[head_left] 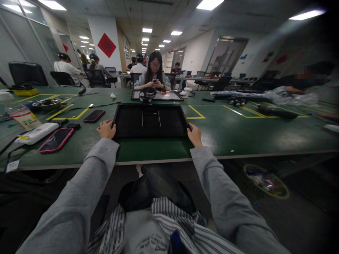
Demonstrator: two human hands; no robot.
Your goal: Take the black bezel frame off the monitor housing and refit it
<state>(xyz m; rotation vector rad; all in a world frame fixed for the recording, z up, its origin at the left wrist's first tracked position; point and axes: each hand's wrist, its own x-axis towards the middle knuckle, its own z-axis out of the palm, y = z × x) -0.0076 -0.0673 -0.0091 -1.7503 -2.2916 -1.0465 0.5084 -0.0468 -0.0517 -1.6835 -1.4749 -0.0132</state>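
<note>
A shallow black rectangular panel (129, 121) with a raised rim lies on the green table (153, 150) in front of me. Its inner side faces up, and two pale upright lines show near its middle. My left hand (106, 129) is closed around the panel's left edge. On the opposite edge, my right hand (195, 134) grips with the thumb along the rim. Fingers under the edges are partly hidden. Left of my left hand lies a dark phone with a red case (94, 115).
Farther left are a pink-cased phone (56, 140), a white power strip (38, 134), a bottle (24, 117) and a metal bowl (47, 103). A person (154, 76) sits opposite, behind a flat framed panel (169, 96) and a black headset (147, 94). A basket (266, 181) stands below right.
</note>
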